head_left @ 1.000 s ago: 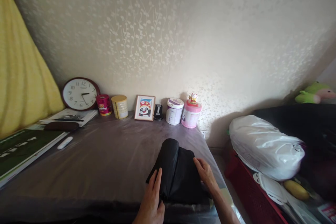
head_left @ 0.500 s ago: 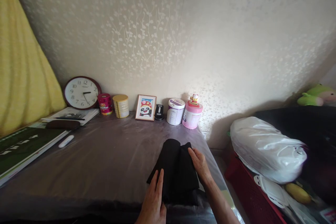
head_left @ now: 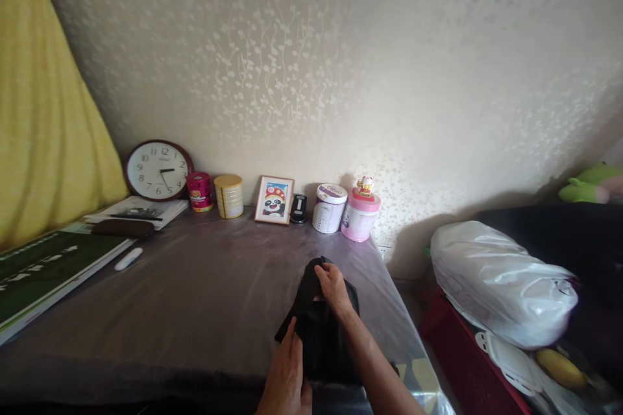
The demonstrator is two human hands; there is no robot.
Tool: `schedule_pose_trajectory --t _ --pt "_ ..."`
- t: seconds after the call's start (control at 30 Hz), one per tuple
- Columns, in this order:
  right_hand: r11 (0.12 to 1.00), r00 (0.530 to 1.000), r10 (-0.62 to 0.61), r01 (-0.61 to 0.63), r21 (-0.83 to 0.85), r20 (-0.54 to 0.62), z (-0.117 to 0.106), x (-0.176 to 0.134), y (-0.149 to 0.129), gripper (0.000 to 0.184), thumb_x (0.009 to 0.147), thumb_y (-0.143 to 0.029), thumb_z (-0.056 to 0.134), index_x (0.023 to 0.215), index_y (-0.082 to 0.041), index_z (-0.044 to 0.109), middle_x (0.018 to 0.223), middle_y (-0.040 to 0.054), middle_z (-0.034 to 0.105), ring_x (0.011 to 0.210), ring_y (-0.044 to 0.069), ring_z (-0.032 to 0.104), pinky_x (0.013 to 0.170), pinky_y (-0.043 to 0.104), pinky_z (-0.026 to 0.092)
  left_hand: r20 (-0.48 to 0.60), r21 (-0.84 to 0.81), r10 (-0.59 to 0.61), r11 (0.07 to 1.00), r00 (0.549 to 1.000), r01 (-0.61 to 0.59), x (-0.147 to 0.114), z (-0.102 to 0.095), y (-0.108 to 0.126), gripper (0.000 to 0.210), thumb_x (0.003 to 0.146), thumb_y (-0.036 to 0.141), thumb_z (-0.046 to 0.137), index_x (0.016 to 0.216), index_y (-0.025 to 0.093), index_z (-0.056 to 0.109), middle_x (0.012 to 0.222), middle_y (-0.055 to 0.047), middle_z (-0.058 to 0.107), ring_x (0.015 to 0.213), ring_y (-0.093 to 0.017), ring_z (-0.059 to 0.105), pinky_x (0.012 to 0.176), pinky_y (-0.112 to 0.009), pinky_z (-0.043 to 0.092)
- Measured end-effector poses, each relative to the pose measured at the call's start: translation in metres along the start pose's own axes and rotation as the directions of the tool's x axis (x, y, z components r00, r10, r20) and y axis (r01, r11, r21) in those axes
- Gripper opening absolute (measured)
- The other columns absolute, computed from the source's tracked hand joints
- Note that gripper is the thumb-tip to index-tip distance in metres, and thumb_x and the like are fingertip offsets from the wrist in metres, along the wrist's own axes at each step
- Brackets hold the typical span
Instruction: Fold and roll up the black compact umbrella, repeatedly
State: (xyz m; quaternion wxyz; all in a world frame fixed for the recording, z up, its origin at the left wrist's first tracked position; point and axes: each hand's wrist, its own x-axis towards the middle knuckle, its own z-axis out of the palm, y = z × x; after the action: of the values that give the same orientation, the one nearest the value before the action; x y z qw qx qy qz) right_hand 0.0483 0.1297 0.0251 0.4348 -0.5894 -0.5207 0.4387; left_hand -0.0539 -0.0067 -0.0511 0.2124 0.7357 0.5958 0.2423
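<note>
A folded black cloth (head_left: pixel 309 298), perhaps a garment, lies near the front right corner of the covered table. My right hand (head_left: pixel 333 286) is closed on its upper part, fingers pinching a fold near the far end, with the forearm crossing over the cloth. Along the near left edge rests my left hand (head_left: pixel 288 369), its fingers stretched out and touching the cloth, its thumb apart from them. Part of the cloth is hidden under the right forearm.
At the back of the table (head_left: pixel 204 298) stand a clock (head_left: pixel 159 170), a red tin (head_left: pixel 200 192), a yellow tin (head_left: pixel 229 196), a framed panda picture (head_left: pixel 274 200) and two tubs (head_left: pixel 329 209). A green book (head_left: pixel 53 272) lies left. Beyond the right edge sits a white plastic bag (head_left: pixel 501 282).
My right hand has moved left with the right side of the cloth, folding it over toward the middle. My left hand stays by the left edge. The view has shifted slightly.
</note>
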Motion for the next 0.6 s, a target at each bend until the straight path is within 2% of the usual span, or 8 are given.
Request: schedule_pose_trajectory --t 0.07,0.23,0.4,0.5,0.6 --pt "0.999 0.998 0.052 -0.053 0.014 0.033 0.005 0.001 0.0 0.038 0.076 -0.034 0.053 0.108 -0.014 0.051 0.069 0.0011 0.064 0.049 0.014 0.058 0.036 0.023 0.047 -0.006 0.014 -0.018 1.0 1.0 0.018 -0.001 0.0 0.0 0.077 0.06 0.002 0.042 0.135 0.001 0.025 0.146 -0.021 0.023 0.136 -0.028 0.02 0.111 -0.043 0.025" --pt "0.996 0.991 0.076 -0.08 0.028 0.114 0.011 0.002 0.0 0.039 0.079 -0.035 0.054 0.113 -0.016 0.046 0.063 -0.0011 0.063 0.043 0.012 0.059 0.034 0.019 0.045 -0.046 -0.024 -0.053 0.998 0.998 0.052 -0.002 -0.007 0.006 0.078 0.061 0.004 0.042 0.136 0.003 0.021 0.143 -0.019 0.031 0.134 -0.026 0.027 0.11 -0.04 0.029" --pt "0.999 0.968 0.022 -0.031 0.031 0.252 0.009 -0.002 0.001 0.027 0.081 -0.025 0.049 0.107 -0.016 0.044 0.058 -0.0046 0.059 0.048 0.01 0.062 0.041 0.017 0.046 -0.022 -0.03 -0.088 0.996 0.996 0.087 -0.004 -0.02 0.015 0.07 0.065 0.006 0.04 0.133 0.003 0.025 0.14 -0.021 0.036 0.132 -0.025 0.031 0.109 -0.04 0.029" --pt "0.998 0.934 -0.055 0.052 0.017 0.353 0.0 -0.007 0.0 0.02 0.078 -0.02 0.048 0.097 -0.017 0.047 0.065 -0.0041 0.06 0.057 0.009 0.063 0.049 0.018 0.048 -0.032 -0.052 -0.09 0.995 0.995 0.088 -0.006 -0.029 0.022 0.067 0.069 0.008 0.038 0.134 0.005 0.024 0.139 -0.021 0.035 0.131 -0.024 0.034 0.108 -0.04 0.03" --pt "0.991 0.869 -0.122 0.132 0.014 0.479 -0.011 -0.012 -0.002 0.021 0.073 -0.019 0.051 0.094 -0.018 0.051 0.073 -0.0029 0.062 0.065 0.009 0.063 0.052 0.018 0.046 -0.017 -0.077 -0.11 0.991 0.994 0.108 -0.008 -0.036 0.028 0.067 0.069 0.01 0.038 0.134 0.004 0.023 0.14 -0.021 0.034 0.132 -0.024 0.032 0.109 -0.04 0.029"
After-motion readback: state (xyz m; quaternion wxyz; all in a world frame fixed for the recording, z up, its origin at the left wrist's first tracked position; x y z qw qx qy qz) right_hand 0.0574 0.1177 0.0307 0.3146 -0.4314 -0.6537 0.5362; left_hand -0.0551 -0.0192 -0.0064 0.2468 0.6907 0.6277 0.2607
